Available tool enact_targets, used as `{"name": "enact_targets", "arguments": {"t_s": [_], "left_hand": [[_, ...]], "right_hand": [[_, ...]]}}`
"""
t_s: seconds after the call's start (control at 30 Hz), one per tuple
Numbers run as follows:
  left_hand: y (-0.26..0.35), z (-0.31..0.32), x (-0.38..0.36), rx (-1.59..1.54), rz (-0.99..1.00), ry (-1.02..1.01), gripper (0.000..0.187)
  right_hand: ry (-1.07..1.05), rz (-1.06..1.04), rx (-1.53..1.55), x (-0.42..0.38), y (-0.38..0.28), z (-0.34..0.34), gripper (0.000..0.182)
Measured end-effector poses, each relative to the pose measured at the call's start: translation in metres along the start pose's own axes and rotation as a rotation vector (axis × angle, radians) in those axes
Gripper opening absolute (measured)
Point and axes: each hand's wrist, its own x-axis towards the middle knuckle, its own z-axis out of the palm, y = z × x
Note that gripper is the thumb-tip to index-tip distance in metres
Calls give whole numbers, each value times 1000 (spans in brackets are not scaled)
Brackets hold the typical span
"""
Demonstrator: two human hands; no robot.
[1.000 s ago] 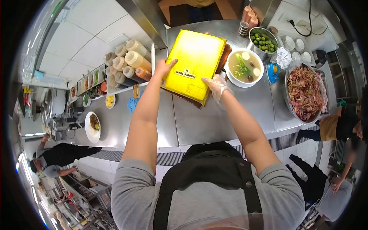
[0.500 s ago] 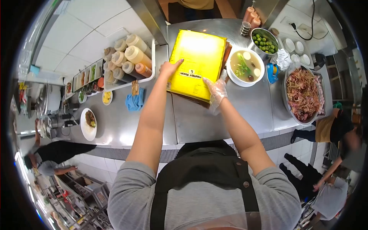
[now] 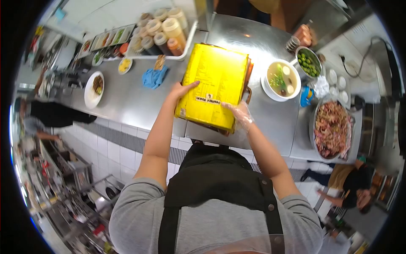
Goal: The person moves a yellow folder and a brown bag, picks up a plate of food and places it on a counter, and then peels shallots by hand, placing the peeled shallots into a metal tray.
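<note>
Clasping a glossy, rectangular yellow folder (image 3: 215, 78), the bare left hand (image 3: 181, 90) and clear-gloved right hand (image 3: 241, 114) are part-closed, left of the white soup bowl (image 3: 275, 98).

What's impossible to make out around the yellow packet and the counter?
All in the head view:
- Left hand and right hand: some fingers hidden by the yellow packet.
- Brown layer beneath: mostly covered by the packet.
- Packet's fine print: too small, partly washed out by glare.
- Person beyond the counter: cut off by the top edge.
</note>
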Motion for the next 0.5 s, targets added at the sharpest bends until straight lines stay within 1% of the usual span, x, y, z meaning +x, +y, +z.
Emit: {"name": "enact_targets", "arguments": {"t_s": [0.03,0.07,0.13,0.17,0.2,0.23,0.3,0.33,0.37,0.4,0.43,0.47,0.5], "left_hand": [[-7,-2,-19,-35,-4,39,86],[-15,-1,-38,-78,1,72,85],[-39,3,-72,-167,9,164,85],[-51,6,-87,-172,32,201,91],[-66,18,-103,-191,49,229,98],[-76,15,-125,-231,36,288,98],[-89,6,-168,-99,-28,267,98],[-107,4,-179,-135,-35,308,98],[-141,14,-196,-186,-5,299,93],[-157,16,-203,-236,-23,245,88],[-172,13,-211,-265,-33,263,88],[-184,4,-217,-223,10,277,89],[-189,-9,-224,-181,57,291,89]], "right_hand": [[-23,54,16,-11,0,3,46],[-71,39,-16,-18,10,7,46],[-19,132,348,-25,43,17,50],[-77,127,306,-32,51,18,50],[-38,114,335,-41,57,10,48],[-14,99,388,-47,62,14,46],[-125,114,345,-54,66,8,45],[-168,139,336,-57,66,10,45],[-219,97,308,-72,76,14,45],[-275,96,354,-84,66,17,44],[-332,85,409,-96,60,26,43],[-360,83,461,-103,57,42,41],[-383,75,442,-106,59,58,41]]}}
